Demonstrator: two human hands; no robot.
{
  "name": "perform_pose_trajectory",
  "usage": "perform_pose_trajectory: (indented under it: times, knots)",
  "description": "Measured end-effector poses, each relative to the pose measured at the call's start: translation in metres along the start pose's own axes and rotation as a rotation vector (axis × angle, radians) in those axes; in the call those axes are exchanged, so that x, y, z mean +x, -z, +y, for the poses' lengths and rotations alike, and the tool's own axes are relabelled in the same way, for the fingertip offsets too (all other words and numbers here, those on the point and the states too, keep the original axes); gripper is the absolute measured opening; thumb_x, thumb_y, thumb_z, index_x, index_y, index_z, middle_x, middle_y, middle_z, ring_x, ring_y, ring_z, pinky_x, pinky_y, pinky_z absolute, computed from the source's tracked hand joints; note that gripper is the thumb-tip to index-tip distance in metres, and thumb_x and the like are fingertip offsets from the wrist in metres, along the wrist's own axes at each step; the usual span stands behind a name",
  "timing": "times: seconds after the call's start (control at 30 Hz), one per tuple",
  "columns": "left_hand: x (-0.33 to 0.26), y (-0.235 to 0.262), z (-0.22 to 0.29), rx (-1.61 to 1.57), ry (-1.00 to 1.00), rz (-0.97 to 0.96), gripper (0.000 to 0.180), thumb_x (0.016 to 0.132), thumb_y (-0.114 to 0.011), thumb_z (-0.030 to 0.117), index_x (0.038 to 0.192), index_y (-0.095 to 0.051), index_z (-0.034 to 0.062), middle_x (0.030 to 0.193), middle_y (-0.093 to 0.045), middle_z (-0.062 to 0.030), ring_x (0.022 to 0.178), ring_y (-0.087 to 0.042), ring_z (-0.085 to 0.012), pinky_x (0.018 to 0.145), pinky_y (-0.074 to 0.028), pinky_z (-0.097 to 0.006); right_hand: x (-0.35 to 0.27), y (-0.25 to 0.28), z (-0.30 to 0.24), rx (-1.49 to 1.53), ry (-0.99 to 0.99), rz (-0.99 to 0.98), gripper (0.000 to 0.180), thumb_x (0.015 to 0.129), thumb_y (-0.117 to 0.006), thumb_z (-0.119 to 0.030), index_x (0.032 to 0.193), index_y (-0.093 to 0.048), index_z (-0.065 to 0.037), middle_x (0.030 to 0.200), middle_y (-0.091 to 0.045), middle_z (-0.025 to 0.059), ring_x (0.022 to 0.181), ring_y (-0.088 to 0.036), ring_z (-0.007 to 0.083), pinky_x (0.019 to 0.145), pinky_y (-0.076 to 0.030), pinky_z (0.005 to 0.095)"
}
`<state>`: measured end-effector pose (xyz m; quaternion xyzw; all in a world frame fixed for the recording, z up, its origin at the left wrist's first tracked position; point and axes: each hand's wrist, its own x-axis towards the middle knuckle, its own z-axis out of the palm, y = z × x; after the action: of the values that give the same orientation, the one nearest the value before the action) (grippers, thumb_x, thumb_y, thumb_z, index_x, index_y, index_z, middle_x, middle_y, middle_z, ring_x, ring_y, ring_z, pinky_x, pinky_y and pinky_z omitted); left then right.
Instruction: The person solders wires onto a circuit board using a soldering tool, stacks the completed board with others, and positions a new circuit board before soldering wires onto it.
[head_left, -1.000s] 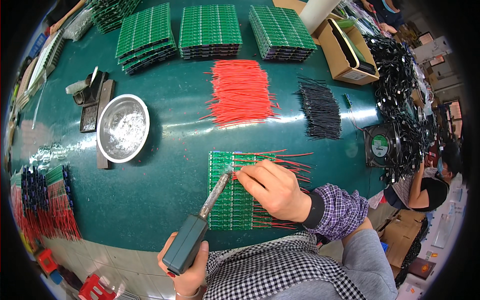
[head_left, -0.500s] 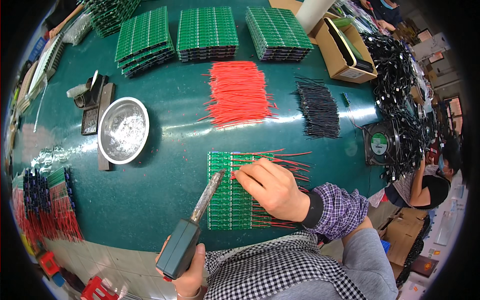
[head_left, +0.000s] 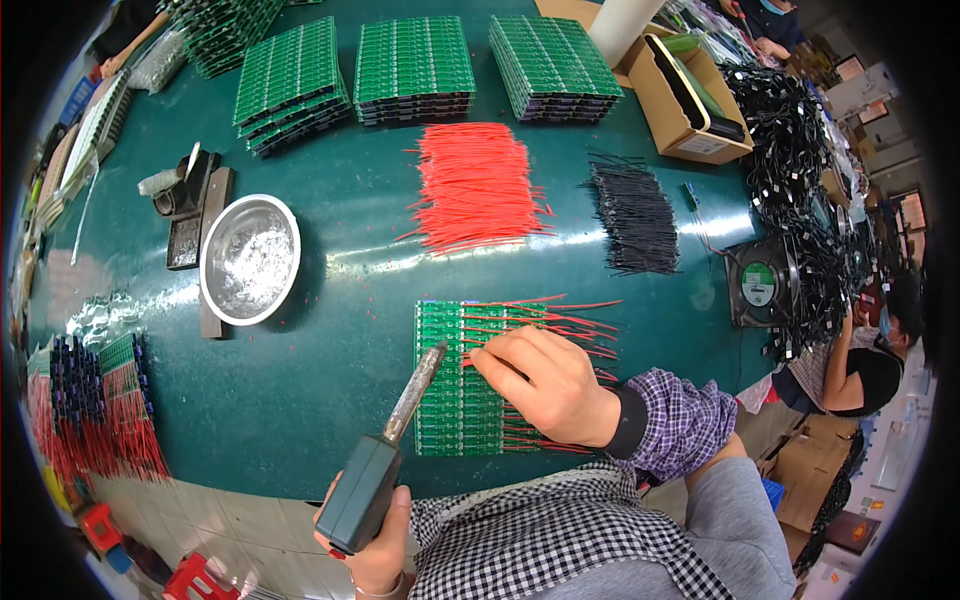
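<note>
My left hand is closed around the dark green handle of a soldering iron. Its metal shaft slants up to the right, with the tip over a green circuit board panel on the table. Just right of the tip, my right hand pinches a thin red wire by its end against the board; most of that wire is hidden behind the fingers. Several other red wires stick out from the panel to the right, above and below my right hand.
Beyond the panel lie a pile of red wires and a bundle of black wires. A metal bowl stands left. Stacked circuit boards line the back. Wired boards, a carton, a fan and black cables sit around.
My right hand and the iron's tip have shifted very slightly down over the panel. The pinch and the hold on the iron are the same.
</note>
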<state>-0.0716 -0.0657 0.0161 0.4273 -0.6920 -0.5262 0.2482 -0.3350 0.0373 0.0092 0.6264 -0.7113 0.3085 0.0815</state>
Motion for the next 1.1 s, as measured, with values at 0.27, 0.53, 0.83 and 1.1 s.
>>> perform_pose_trajectory:
  times: [0.27, 0.53, 0.83, 1.1]
  knots:
    - [-0.002, 0.003, 0.005, 0.005, 0.080, -0.042, 0.043, 0.078, -0.083, -0.005, 0.118, -0.068, -0.0046, 0.100, -0.072, -0.0112, 0.079, -0.067, -0.0141, 0.067, -0.054, -0.027, -0.002, -0.002, -0.001, -0.021, 0.001, -0.016, 0.031, 0.074, -0.073, -0.003, 0.104, -0.070, 0.006, 0.095, -0.068, 0.0125, 0.080, -0.066, 0.0241, 0.067, -0.056, 0.0333]
    - [0.001, 0.000, 0.005, 0.006, 0.062, -0.040, 0.046, 0.076, -0.086, -0.003, 0.117, -0.066, -0.0050, 0.098, -0.073, -0.0125, 0.079, -0.068, -0.0149, 0.067, -0.055, -0.027, -0.001, -0.003, -0.001, -0.044, 0.004, -0.018, 0.032, 0.073, -0.073, -0.002, 0.103, -0.070, 0.006, 0.094, -0.067, 0.0115, 0.079, -0.065, 0.0233, 0.066, -0.055, 0.0322]
    - [-0.003, 0.003, -0.001, 0.055, -0.054, -0.068, 0.039, 0.077, -0.084, -0.004, 0.113, -0.067, -0.0055, 0.092, -0.071, -0.0094, 0.071, -0.064, -0.0131, 0.062, -0.052, -0.026, -0.001, -0.007, 0.002, -0.079, 0.041, 0.017, 0.025, 0.074, -0.072, -0.004, 0.097, -0.070, 0.005, 0.088, -0.061, 0.0077, 0.078, -0.061, 0.0205, 0.064, -0.053, 0.0306]
    - [-0.013, -0.001, -0.002, -0.161, 0.223, 0.157, 0.030, 0.081, -0.080, -0.006, 0.109, -0.067, -0.0059, 0.085, -0.068, -0.0082, 0.060, -0.058, -0.0106, 0.052, -0.044, -0.024, -0.002, -0.004, -0.002, -0.066, 0.005, -0.014, 0.031, 0.073, -0.074, -0.003, 0.102, -0.071, 0.005, 0.093, -0.067, 0.0107, 0.078, -0.064, 0.0228, 0.065, -0.055, 0.0324]
